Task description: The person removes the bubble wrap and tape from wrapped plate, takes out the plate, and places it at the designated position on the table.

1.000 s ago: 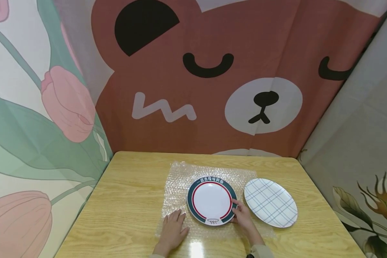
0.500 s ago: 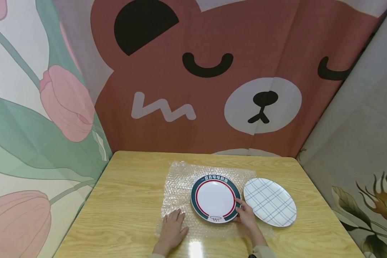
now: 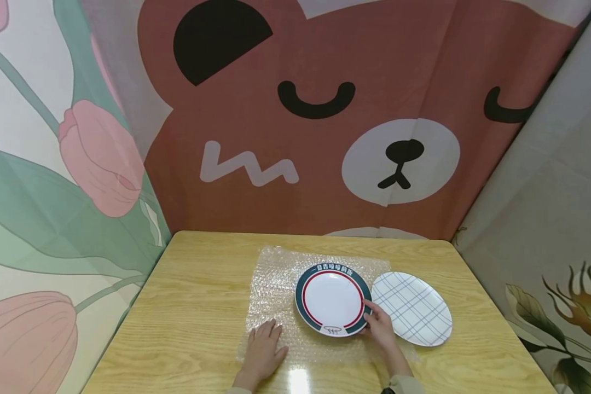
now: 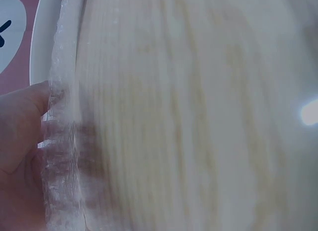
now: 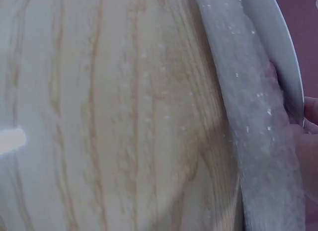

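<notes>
A round white plate with a dark green rim and a red ring (image 3: pixel 332 298) is over a sheet of bubble wrap (image 3: pixel 271 284). My right hand (image 3: pixel 381 331) pinches its right edge, thumb on top. In the right wrist view, fingers (image 5: pixel 309 136) hold the plate's rim (image 5: pixel 278 37) above the wrap. Whether the far side of the plate touches the wrap is unclear. My left hand (image 3: pixel 263 350) lies with fingers extended on the wrap's front left corner. At the right, a white plate with a blue grid pattern (image 3: pixel 413 309) sits partly on the wrap.
All of this is on a light wood-grain table (image 3: pixel 187 306). A brown bear-print cloth (image 3: pixel 256 202) hangs behind its far edge. Flower-print cloths (image 3: pixel 103 158) stand along both sides. A bright light reflection shows near the table's front.
My right hand has carried the green-rimmed plate a little right and away from me, towards the grid plate, which it now nearly meets in view. The left hand has stayed put.
</notes>
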Demonstrator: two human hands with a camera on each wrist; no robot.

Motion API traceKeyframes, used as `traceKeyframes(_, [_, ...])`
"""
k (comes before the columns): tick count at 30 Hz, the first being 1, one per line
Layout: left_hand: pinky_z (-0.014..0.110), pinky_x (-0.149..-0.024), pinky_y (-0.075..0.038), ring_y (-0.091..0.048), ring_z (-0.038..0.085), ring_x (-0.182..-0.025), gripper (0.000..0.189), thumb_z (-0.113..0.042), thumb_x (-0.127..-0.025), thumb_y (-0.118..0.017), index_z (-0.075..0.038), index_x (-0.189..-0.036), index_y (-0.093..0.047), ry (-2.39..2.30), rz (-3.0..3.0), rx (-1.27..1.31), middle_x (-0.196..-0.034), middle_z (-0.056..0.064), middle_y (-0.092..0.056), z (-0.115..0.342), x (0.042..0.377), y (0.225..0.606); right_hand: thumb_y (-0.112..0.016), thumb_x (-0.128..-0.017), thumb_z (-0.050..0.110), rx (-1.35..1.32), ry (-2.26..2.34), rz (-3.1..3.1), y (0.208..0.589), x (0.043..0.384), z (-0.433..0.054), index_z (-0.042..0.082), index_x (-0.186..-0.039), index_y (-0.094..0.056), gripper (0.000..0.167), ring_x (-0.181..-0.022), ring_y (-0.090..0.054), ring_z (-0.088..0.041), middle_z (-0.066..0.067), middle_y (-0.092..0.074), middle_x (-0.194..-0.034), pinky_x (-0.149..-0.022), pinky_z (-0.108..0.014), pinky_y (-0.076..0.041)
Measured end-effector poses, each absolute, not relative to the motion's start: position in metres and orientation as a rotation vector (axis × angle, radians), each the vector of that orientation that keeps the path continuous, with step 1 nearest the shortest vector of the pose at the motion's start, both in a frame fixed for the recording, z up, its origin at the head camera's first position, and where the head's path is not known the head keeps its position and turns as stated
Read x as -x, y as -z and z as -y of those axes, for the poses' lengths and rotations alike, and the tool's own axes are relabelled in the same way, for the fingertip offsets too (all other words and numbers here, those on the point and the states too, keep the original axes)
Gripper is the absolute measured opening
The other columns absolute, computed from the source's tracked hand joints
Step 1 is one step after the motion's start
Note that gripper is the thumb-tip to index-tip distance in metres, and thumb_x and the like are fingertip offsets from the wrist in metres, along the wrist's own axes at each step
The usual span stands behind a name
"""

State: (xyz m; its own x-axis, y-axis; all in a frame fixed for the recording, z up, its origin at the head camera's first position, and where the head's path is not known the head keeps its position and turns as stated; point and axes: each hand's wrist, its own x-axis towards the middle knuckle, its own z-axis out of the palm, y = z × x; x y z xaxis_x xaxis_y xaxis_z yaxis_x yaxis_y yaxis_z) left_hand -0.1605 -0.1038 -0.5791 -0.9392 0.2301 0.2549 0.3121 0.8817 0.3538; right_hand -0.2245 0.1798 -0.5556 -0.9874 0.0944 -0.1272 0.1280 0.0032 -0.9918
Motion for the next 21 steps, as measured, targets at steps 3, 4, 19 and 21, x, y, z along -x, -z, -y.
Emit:
traceKeyframes(3, [0.057, -0.09, -0.031, -0.042, 0.033, -0.113, 0.044, -0.029, -0.079, -0.061, -0.001, -0.112, -0.056, 0.585, 2.845, 0.414, -0.12, 0.018, -0.049, 0.104, 0.16, 0.579, -0.039, -0.087, -0.01, -0.258, 2.213, -2.203, 0.554, 0.223, -0.181, -0.016, -0.127, -0.032, 0.041, -0.054, -0.057, -0.013, -0.005, -0.038, -0.069, -0.049, -0.027, -0.051])
traceKeyframes(4, [0.057, -0.09, -0.031, -0.042, 0.033, -0.113, 0.044, -0.029, -0.079, -0.061, -0.001, -0.112, -0.056, 0.583, 2.845, 0.414, -0.12, 0.017, -0.049, 0.104, 0.16, 0.579, -0.039, -0.087, -0.01, -0.26, 2.225, -2.206, 0.554, 0.223, -0.181, -0.016, -0.127, -0.033, 0.04, -0.053, -0.057, -0.013, -0.006, -0.038, -0.07, -0.049, -0.028, -0.051])
traceKeyframes(19, [0.057, -0.091, -0.03, -0.041, 0.033, -0.114, 0.045, -0.031, -0.08, -0.061, -0.002, -0.114, -0.056, 0.581, 2.859, 0.419, -0.121, 0.017, -0.048, 0.104, 0.16, 0.58, -0.038, -0.088, -0.007, -0.272, 2.264, -2.194, 0.548, 0.219, -0.193, -0.017, -0.126, -0.032, 0.04, -0.052, -0.055, -0.013, -0.007, -0.039, -0.069, -0.051, -0.029, -0.052])
traceKeyframes(21, [0.057, -0.091, -0.03, -0.042, 0.033, -0.113, 0.045, -0.031, -0.08, -0.061, -0.002, -0.113, -0.056, 0.58, 2.854, 0.418, -0.121, 0.017, -0.048, 0.104, 0.16, 0.579, -0.038, -0.089, -0.008, -0.313, 2.247, -2.177, 0.545, 0.219, -0.194, -0.015, -0.128, -0.031, 0.04, -0.053, -0.055, -0.012, -0.006, -0.039, -0.07, -0.052, -0.028, -0.052])
